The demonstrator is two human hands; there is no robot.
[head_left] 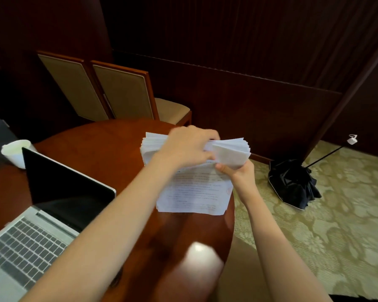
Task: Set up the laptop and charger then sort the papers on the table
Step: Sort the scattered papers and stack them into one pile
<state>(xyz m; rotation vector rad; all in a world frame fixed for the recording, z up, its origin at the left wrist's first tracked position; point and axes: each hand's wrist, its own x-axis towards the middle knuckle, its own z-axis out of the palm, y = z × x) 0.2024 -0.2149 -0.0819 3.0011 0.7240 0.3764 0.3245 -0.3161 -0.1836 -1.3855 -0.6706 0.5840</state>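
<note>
A thick stack of white papers is lifted over the far right part of the round wooden table. My left hand lies over the top of the stack with fingers curled round its edge. My right hand grips the stack from below at its right end, where the sheets fan out. A printed sheet lies flat on the table beneath the stack. The open laptop, screen dark, sits at the near left. No charger is in view.
A white paper cup stands behind the laptop at the left. Two padded wooden chairs stand beyond the table. A black folded umbrella lies on the patterned carpet to the right, near a thin black cord with a white plug.
</note>
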